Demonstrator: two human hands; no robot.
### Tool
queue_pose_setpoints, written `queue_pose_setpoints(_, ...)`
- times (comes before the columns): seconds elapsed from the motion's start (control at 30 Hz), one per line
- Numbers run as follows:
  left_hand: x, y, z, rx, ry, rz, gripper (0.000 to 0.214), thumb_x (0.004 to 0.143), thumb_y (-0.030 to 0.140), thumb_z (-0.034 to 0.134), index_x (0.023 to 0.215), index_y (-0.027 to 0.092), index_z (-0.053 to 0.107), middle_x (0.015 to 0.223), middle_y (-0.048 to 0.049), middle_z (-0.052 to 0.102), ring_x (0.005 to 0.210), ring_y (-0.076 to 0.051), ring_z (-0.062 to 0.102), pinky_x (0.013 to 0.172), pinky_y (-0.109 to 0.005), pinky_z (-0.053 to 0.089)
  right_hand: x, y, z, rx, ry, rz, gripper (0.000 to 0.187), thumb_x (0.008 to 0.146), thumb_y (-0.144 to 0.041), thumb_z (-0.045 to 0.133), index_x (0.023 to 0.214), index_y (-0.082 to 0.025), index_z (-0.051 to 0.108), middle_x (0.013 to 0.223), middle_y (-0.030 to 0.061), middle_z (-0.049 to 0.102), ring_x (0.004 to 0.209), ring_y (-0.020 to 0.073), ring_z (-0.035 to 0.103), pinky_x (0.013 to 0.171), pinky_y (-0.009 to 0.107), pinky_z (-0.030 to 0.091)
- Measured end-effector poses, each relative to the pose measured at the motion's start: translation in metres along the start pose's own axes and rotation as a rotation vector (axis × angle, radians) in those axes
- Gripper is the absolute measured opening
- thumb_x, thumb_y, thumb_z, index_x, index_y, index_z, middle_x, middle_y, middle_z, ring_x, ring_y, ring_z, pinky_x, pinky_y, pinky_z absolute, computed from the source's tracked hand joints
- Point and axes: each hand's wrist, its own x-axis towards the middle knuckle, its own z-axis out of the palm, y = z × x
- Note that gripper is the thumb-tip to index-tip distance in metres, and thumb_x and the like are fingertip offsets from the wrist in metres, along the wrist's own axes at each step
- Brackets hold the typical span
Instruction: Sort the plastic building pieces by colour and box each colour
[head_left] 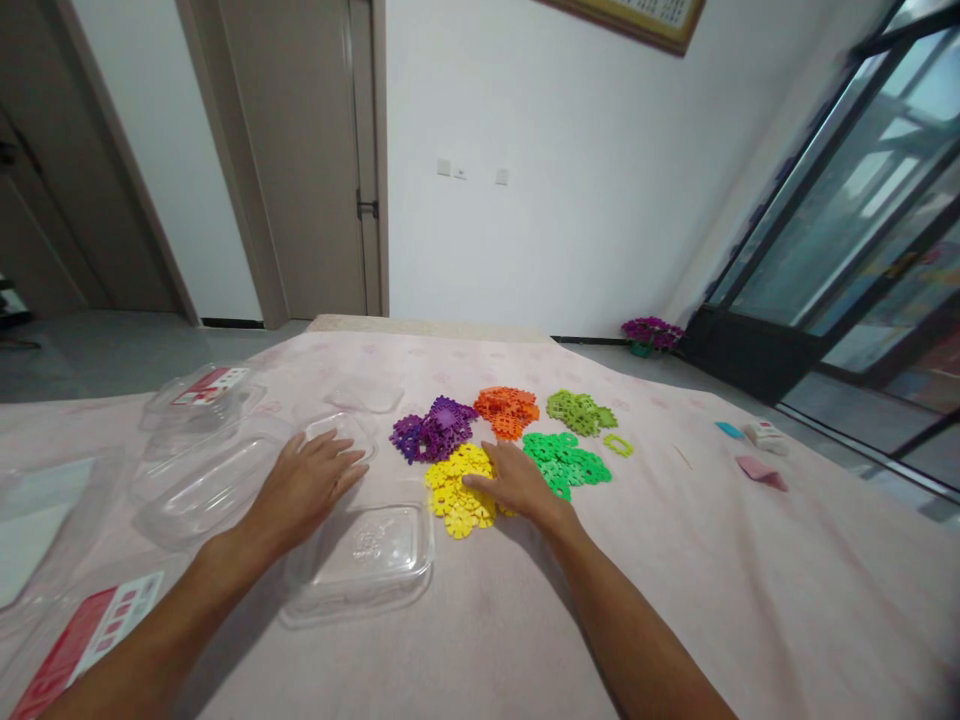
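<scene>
The head view shows five piles of flat, perforated pieces mid-tabletop (720, 570): purple (446, 428), orange (506, 405), olive (579, 412), green (562, 462) and yellow (456, 495). The yellow pile, bright and petal-edged, spreads toward the near edge, long axis unclear. The right hand (516, 478) covers its side, thumb apart, grip contents hidden; the left hand (319, 475) spreads its fingers, gripping nothing visible.
</scene>
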Motion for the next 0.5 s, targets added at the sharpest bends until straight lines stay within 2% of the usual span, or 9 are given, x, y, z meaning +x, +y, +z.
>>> queue_pose_setpoints(0.1,-0.012,-0.001,-0.003,-0.204,0.036,-0.003,0.041,0.095,0.045,0.045,0.107,0.021,0.075,0.118,-0.0115,0.072,0.115,-0.028,0.062,0.103,-0.042,0.043,0.001,-0.002,-0.002,0.011,-0.028,-0.006,0.079,0.079,-0.070,0.060,0.138,-0.018,0.054,0.130,0.0162,0.061,0.119,0.0309,0.055,0.100,0.038,0.038)
queue_pose_setpoints(0.2,-0.022,0.001,-0.003,-0.401,0.056,-0.106,0.037,0.090,0.049,0.052,0.098,0.024,0.077,0.108,-0.0082,0.075,0.105,-0.026,0.065,0.099,-0.037,0.046,0.002,-0.004,-0.002,0.015,-0.021,-0.003,0.080,0.076,-0.068,0.065,0.139,-0.020,0.054,0.130,0.0152,0.061,0.120,0.0314,0.053,0.099,0.038,0.038)
queue_pose_setpoints(0.3,-0.027,0.003,0.005,-0.634,0.088,-0.348,0.033,0.084,0.051,0.060,0.096,0.026,0.078,0.106,-0.0070,0.076,0.102,-0.027,0.067,0.094,-0.036,0.048,0.002,-0.005,-0.001,0.038,-0.001,0.019,0.080,0.073,-0.067,0.069,0.138,-0.022,0.056,0.127,0.0148,0.061,0.120,0.0321,0.051,0.100,0.039,0.036)
queue_pose_setpoints(0.4,-0.029,0.005,0.021,-0.944,0.110,-0.608,0.035,0.079,0.049,0.068,0.101,0.023,0.077,0.106,-0.0093,0.076,0.103,-0.027,0.069,0.089,-0.034,0.051,0.003,-0.003,0.002,0.136,0.014,0.036,0.081,0.069,-0.064,0.074,0.137,-0.024,0.057,0.120,0.0128,0.060,0.117,0.0304,0.052,0.099,0.040,0.037)
queue_pose_setpoints(0.5,-0.028,0.007,0.036,-1.305,0.158,-0.780,0.041,0.071,0.043,0.078,0.104,0.019,0.075,0.108,-0.0119,0.075,0.104,-0.026,0.069,0.089,-0.032,0.052,0.006,-0.001,0.009,0.270,0.043,0.048,0.083,0.063,-0.057,0.080,0.136,-0.024,0.058,0.119,0.0110,0.056,0.114,0.0278,0.053,0.098,0.039,0.040)
